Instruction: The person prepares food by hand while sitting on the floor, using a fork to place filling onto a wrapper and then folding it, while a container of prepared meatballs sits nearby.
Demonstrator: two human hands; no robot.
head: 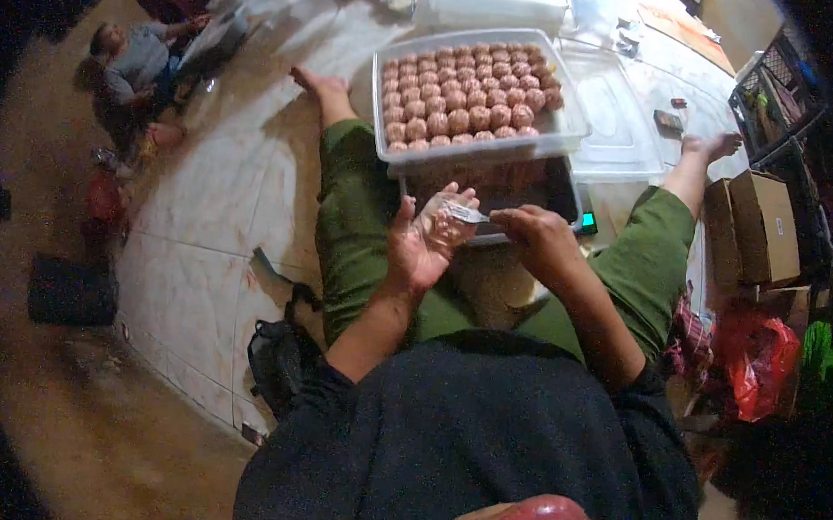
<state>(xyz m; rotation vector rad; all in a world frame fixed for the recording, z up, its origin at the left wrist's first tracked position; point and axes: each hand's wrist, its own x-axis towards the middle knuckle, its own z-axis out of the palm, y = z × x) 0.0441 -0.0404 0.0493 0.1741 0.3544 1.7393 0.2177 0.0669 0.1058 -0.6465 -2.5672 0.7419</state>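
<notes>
My left hand (423, 243) is turned palm up, fingers apart, its skin glossy. Across that palm lies the pale head of a fork-like utensil (467, 213). Its other end is pinched in the fingers of my right hand (536, 239). Just beyond both hands, a clear plastic tub (479, 149) holds rows of reddish-brown balls (460, 100) with line marks on them. Part of a second, dark-looking container (491, 183) shows below the tub, between my legs; its contents are too dim to make out.
A small device with a lit green display (588, 222) stands right of the container. A clear plastic lid (614, 122) and another plastic box (497, 3) lie beyond. Cardboard boxes (764, 225) and a red plastic bag (764, 370) are at right. Another person (137, 62) sits far left.
</notes>
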